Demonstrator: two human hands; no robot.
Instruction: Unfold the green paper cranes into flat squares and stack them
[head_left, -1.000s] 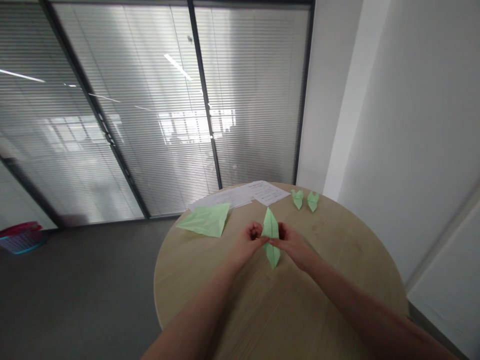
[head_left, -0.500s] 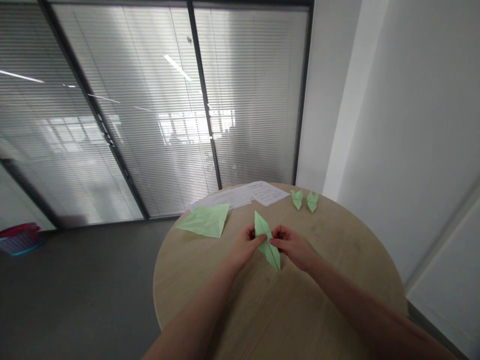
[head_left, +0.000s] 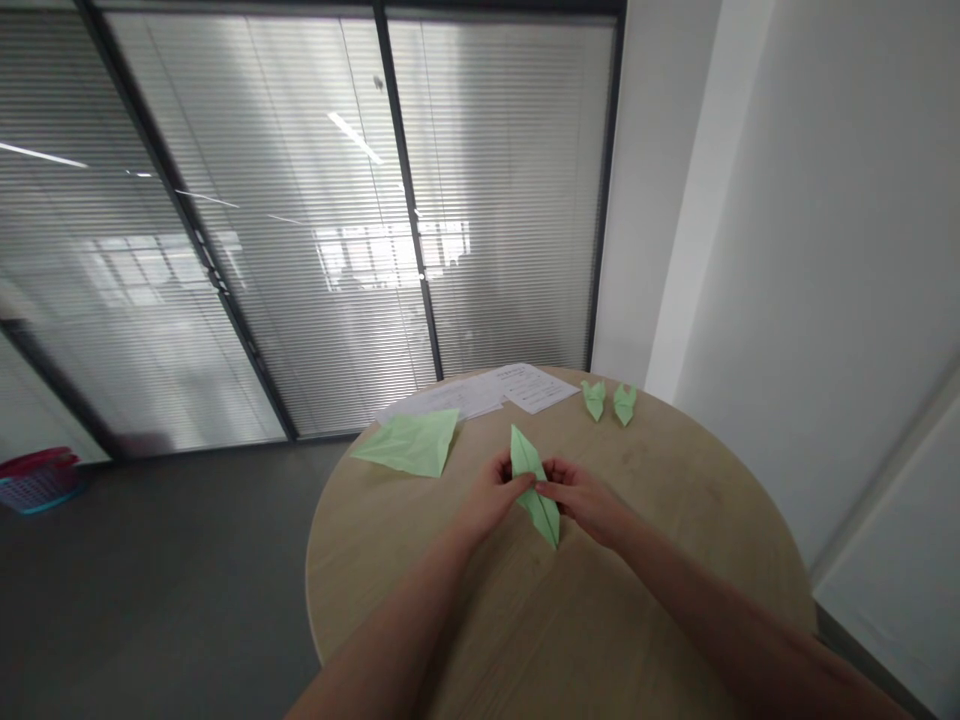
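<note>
A narrow, pointed piece of folded green paper [head_left: 534,484] is held just above the round wooden table [head_left: 570,620]. My left hand [head_left: 491,497] pinches its left edge and my right hand [head_left: 585,500] pinches its right edge, fingers closed on the paper. Its far tip leans to the left and its near tip points toward me.
A flat green paper sheet [head_left: 411,443] lies at the table's far left. White printed sheets [head_left: 487,391] lie at the far edge. Two small folded green paper figures [head_left: 609,400] stand at the far right. Glass partitions with blinds stand behind; a pink basket [head_left: 34,478] sits on the floor, left.
The folded paper has turned in my hands from nearly straight to slanted, its far tip swinging left. Both hands have shifted slightly nearer to me.
</note>
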